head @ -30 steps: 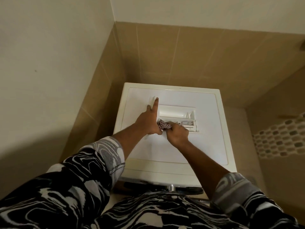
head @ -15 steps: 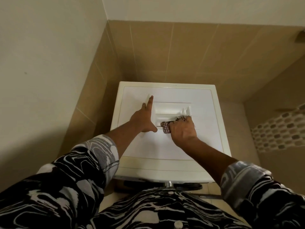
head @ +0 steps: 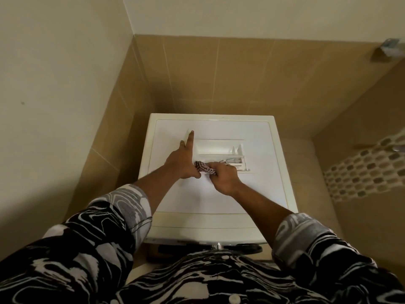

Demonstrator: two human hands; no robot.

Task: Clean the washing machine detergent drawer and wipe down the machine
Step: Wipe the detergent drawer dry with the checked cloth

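A white top-loading washing machine (head: 258, 189) stands below me in a tiled corner. Its detergent compartment (head: 219, 150) lies open in the top, with dividers showing at its right end. The raised flap (head: 187, 137) stands at the compartment's left edge, and my left hand (head: 183, 162) holds it up with the index finger stretched along it. A red-and-white checked cloth (head: 203, 167) is bunched at the compartment's near left corner, and my right hand (head: 223, 177) grips it with curled fingers.
A cream wall (head: 54, 95) runs close on the left and beige tiles (head: 219, 80) back the machine. A mosaic tile band (head: 363, 167) crosses the right wall, with a metal fitting (head: 388, 49) high up. A dark knob (head: 249, 247) shows below the machine's front edge.
My right hand with the cloth has slid back left along the compartment's near edge, uncovering the dividers at the right end. My left hand has stayed on the flap.
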